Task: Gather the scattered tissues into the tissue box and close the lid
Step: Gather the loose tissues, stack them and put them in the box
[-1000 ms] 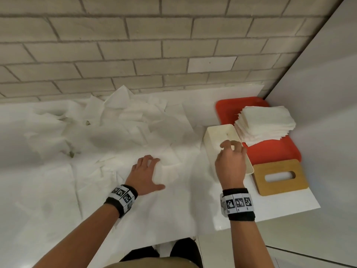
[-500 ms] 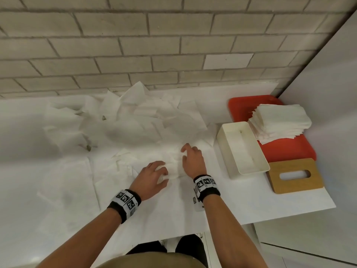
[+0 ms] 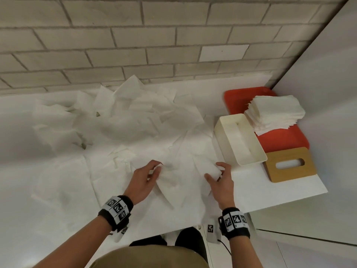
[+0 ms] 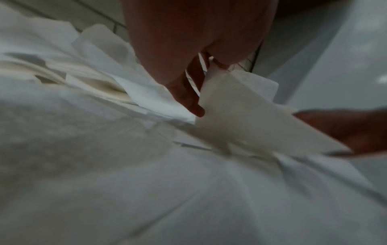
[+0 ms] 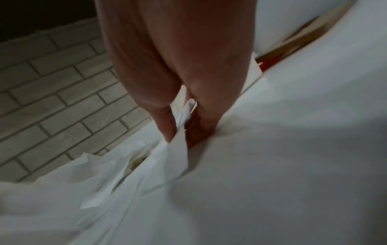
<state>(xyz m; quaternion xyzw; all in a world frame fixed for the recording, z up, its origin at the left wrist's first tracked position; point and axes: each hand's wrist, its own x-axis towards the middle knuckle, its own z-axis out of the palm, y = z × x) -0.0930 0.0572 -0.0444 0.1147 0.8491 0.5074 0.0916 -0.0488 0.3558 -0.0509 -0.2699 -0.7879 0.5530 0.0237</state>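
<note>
Pinching a tissue (image 3: 181,176) at two of its edges, both hands lift it just off the near part of the table (image 3: 274,188). The left hand (image 3: 144,179) has thumb and fingers closed on the sheet's left corner; the left wrist view shows the paper held between fingertips. The right hand (image 3: 222,182) grips the right edge, and in the right wrist view a fold of tissue is caught between thumb and fingers (image 5: 167,126).

More scattered tissues (image 3: 123,120) lie heaped farther back and to the left, reaching the brick wall (image 3: 135,41).

The tissue box (image 3: 241,140), open and cream-coloured, stands to the right and slightly beyond the hands, its long axis running near-to-far with a slight lean. It holds only a little paper, as far as can be seen. The right hand is clearly the nearer one, so the sheet probably needs to travel rightward and away.

Beyond the box sits a red tray (image 3: 241,95) carrying a neat tissue stack (image 3: 276,111); the wooden lid (image 3: 289,165) lies flat just right of the box's near end.
</note>
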